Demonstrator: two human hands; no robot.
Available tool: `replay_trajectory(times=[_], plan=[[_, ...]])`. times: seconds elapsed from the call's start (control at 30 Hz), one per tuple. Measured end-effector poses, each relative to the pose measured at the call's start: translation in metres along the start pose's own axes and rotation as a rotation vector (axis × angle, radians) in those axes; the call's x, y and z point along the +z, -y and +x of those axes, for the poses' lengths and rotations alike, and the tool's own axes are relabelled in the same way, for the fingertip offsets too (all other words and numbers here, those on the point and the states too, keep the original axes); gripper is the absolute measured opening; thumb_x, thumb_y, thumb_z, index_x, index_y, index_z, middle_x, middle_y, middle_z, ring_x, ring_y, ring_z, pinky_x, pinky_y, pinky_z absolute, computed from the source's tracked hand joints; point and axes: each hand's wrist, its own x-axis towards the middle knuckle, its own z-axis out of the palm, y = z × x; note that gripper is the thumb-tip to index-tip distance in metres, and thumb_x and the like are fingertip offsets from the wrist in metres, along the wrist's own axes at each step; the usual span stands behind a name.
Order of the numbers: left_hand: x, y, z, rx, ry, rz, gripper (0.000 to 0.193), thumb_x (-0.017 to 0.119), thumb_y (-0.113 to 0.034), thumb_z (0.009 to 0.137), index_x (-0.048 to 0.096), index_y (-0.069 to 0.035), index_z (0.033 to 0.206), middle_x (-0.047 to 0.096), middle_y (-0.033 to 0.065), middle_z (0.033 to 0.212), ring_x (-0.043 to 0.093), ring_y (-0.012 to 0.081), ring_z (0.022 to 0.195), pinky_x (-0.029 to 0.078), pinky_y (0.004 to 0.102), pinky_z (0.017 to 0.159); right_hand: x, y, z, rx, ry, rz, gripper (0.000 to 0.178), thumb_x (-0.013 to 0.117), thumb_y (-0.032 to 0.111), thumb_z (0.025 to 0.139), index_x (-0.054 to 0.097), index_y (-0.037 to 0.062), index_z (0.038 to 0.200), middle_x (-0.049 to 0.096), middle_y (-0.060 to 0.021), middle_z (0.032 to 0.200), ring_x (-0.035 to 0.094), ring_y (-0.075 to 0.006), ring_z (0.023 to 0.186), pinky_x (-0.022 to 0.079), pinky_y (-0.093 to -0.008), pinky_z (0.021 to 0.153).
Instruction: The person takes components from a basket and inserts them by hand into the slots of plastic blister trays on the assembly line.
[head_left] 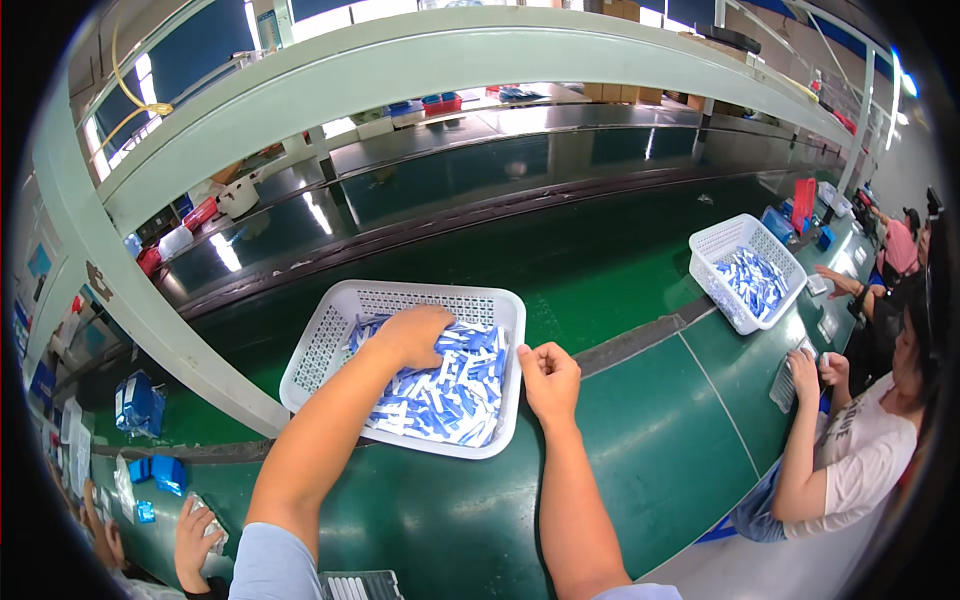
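A white perforated plastic basket (508,400) stands in front of me, partly filled with small blue-and-white strip-like pieces (455,395). My left hand (412,336) reaches over its near side and rests on the pile, thumb and fingers apart. Some of those fingertips are hidden among the pieces. Just outside the basket's right wall is my right hand (552,385), its fingers curled in and the thumb tip against the rim. Whatever lies inside that closed hand is hidden.
A second white basket (740,318) of similar pieces stands to the right, near a seated person (850,440) handling a clear tray. Blue packages (140,402) lie left, near another person's hand (195,545). A tray with white strips (360,586) sits at the lower edge. A pale beam (190,345) slants down left.
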Motion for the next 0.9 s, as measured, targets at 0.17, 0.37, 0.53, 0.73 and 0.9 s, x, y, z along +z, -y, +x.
replay_trajectory(times=[0.17,0.37,0.53,0.73,0.9], plan=[[0.022,0.003,0.014,0.011,-0.083,0.201,0.053,0.076,-0.015,0.069,0.062,-0.004,0.119,0.064,0.0147,0.119,0.059,0.0341,0.116,0.047,0.0434,0.102,0.0,-0.003,0.001,-0.015,0.004,0.004,0.034,0.077,0.029,0.084,0.061,0.0023,0.071,0.055,0.0027,0.057,0.046,-0.0059,0.054,0.038,-0.0258,0.053],[0.016,0.004,0.011,0.027,-0.043,0.138,0.041,0.07,-0.01,0.074,0.063,-0.003,0.113,0.065,0.0169,0.115,0.059,0.0365,0.114,0.047,0.0464,0.098,-0.002,-0.004,0.002,-0.01,-0.002,-0.001,0.034,0.078,0.029,0.084,0.061,0.0022,0.071,0.054,0.0027,0.057,0.045,-0.006,0.053,0.038,-0.026,0.053],[0.014,0.014,0.004,0.055,-0.115,-0.074,0.035,0.067,-0.015,0.08,0.061,0.0,0.111,0.065,0.0237,0.112,0.06,0.0415,0.11,0.046,0.0483,0.099,0.0,-0.002,0.001,-0.015,0.004,0.008,0.034,0.078,0.028,0.084,0.061,0.0023,0.071,0.054,0.0029,0.057,0.045,-0.006,0.053,0.038,-0.0263,0.052],[-0.021,-0.006,-0.007,-0.063,-0.087,-0.213,0.044,0.068,-0.018,0.083,0.058,-0.002,0.124,0.065,0.0253,0.117,0.059,0.0427,0.112,0.045,0.0473,0.1,-0.003,-0.005,0.003,-0.027,-0.006,0.008,0.034,0.078,0.028,0.084,0.061,0.0025,0.071,0.053,0.0029,0.057,0.045,-0.0062,0.053,0.038,-0.0263,0.053],[-0.016,-0.002,-0.009,-0.11,0.01,-0.226,0.056,0.074,-0.022,0.08,0.057,-0.004,0.13,0.064,0.0253,0.12,0.06,0.0415,0.114,0.046,0.0463,0.101,0.001,-0.003,0.001,-0.013,-0.002,-0.01,0.033,0.078,0.029,0.084,0.061,0.0027,0.071,0.054,0.0035,0.057,0.045,-0.0058,0.053,0.038,-0.0257,0.053]])
